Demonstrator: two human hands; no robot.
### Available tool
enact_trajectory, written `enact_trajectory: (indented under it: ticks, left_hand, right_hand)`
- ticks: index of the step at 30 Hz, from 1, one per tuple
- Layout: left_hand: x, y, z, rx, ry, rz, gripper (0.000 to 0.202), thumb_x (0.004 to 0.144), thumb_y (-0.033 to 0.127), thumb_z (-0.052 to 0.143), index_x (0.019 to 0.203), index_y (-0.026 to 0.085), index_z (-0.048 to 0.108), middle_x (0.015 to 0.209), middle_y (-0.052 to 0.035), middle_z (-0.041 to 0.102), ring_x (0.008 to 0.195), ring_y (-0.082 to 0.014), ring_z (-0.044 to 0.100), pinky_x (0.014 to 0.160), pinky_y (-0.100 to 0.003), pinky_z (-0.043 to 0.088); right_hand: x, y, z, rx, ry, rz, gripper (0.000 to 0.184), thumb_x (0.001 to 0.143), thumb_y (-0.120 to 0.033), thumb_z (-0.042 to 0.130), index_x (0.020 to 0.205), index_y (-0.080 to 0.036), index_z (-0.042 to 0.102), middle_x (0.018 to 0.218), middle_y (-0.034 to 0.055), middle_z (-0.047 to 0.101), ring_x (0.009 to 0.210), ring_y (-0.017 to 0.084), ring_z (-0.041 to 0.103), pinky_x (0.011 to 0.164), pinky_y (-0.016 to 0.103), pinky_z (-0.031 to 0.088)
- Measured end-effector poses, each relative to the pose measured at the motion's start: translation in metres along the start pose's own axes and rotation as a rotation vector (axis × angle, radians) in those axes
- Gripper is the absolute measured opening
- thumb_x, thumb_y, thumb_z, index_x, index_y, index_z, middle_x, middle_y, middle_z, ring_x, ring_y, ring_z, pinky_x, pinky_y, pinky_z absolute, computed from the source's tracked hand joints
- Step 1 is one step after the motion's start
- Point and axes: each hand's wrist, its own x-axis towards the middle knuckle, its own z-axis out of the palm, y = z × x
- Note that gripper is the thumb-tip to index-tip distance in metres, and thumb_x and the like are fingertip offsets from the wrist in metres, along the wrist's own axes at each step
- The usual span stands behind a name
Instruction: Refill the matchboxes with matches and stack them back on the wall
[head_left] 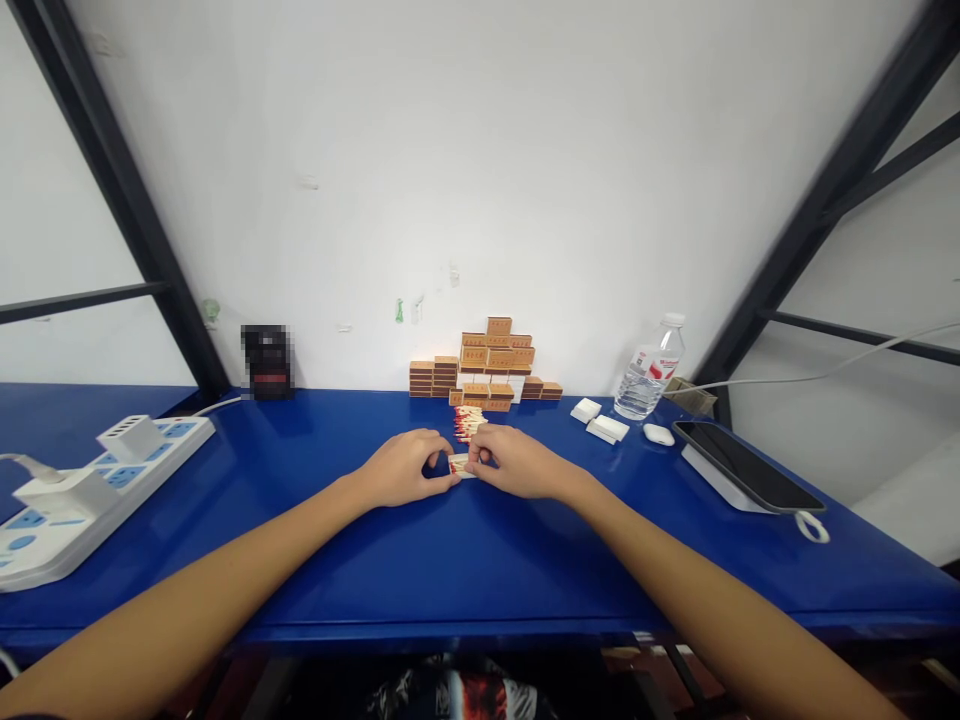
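Both of my hands meet at the middle of the blue table (480, 560) on a small matchbox (460, 465). My left hand (403, 468) pinches its left end with curled fingers. My right hand (514, 463) pinches its right end. Just behind the hands lies a loose heap of red-tipped matches (469, 422). Further back, against the white wall, stands a stack of several orange-brown matchboxes (487, 368).
A white power strip (90, 490) with plugs and a cable lies at the left. At the right are a water bottle (649, 382), small white boxes (600, 420), a white earbud case (658, 434) and a phone on a white stand (746, 470). Black frame bars flank both sides.
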Motion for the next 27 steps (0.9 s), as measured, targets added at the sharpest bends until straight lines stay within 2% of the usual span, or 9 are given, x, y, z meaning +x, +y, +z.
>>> enact_trajectory:
  ticks: [10,17,21,27]
  left_hand:
    - [-0.0009,-0.0002,0.0002,0.003,0.018,0.020,0.025,0.091,0.042,0.069,0.101,0.020,0.068,0.080,-0.0007,0.060,0.076,-0.0184,0.057,0.068,-0.030,0.041]
    - [-0.0011,0.0003,0.0004,0.001,0.028,0.029,0.024,0.091,0.044,0.069,0.098,0.020,0.068,0.080,-0.0010,0.060,0.076,-0.0184,0.057,0.067,-0.030,0.041]
    - [-0.0008,0.0005,0.0004,-0.012,0.031,0.026,0.027,0.092,0.044,0.067,0.104,0.020,0.069,0.080,-0.0009,0.060,0.075,-0.0179,0.057,0.066,-0.030,0.042]
    - [-0.0007,0.0003,-0.0006,-0.003,0.024,0.022,0.026,0.092,0.045,0.067,0.101,0.020,0.069,0.080,-0.0010,0.060,0.073,-0.0177,0.056,0.064,-0.029,0.040]
  right_hand:
    - [0.0035,0.0059,0.0027,-0.012,-0.030,0.056,0.008,0.093,-0.022,0.072,0.087,-0.017,0.070,0.086,0.0030,0.065,0.075,0.014,0.055,0.067,0.025,0.034]
    - [0.0024,0.0064,0.0004,-0.008,-0.062,0.034,0.008,0.096,-0.017,0.066,0.087,-0.016,0.066,0.086,0.0032,0.064,0.076,0.014,0.054,0.068,0.025,0.035]
    - [0.0015,0.0057,-0.0034,0.011,-0.046,0.029,0.011,0.100,-0.018,0.060,0.089,-0.017,0.063,0.091,0.0043,0.063,0.078,0.015,0.054,0.070,0.026,0.037]
    - [0.0027,0.0074,-0.0029,0.049,-0.014,0.007,0.010,0.101,-0.018,0.059,0.091,-0.017,0.061,0.092,0.0039,0.060,0.080,0.016,0.054,0.072,0.026,0.039]
